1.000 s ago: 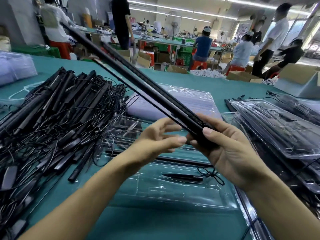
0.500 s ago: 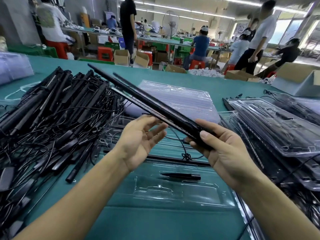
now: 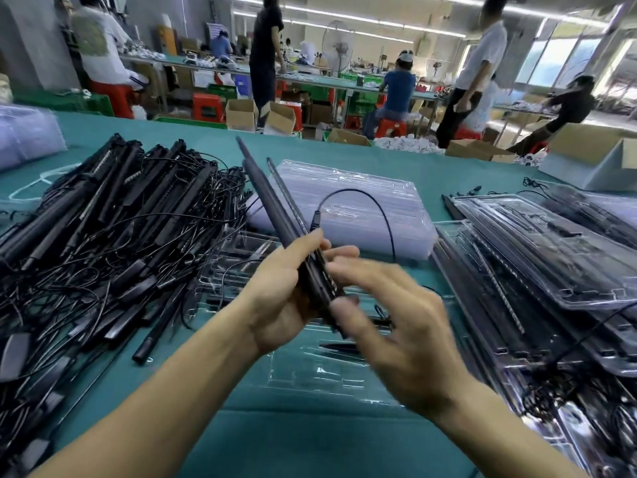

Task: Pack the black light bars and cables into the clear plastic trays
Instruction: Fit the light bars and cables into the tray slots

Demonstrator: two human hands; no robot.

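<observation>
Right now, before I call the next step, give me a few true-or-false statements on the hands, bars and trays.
1. The left hand grips the bars. True.
2. The bars lie in the tray. False: they are held above it, pointing away.
3. The loose pile sits at left. True.
4. The filled trays are stacked at left. False: they are at right.
5. A cable arcs beside the held bars. True.
</observation>
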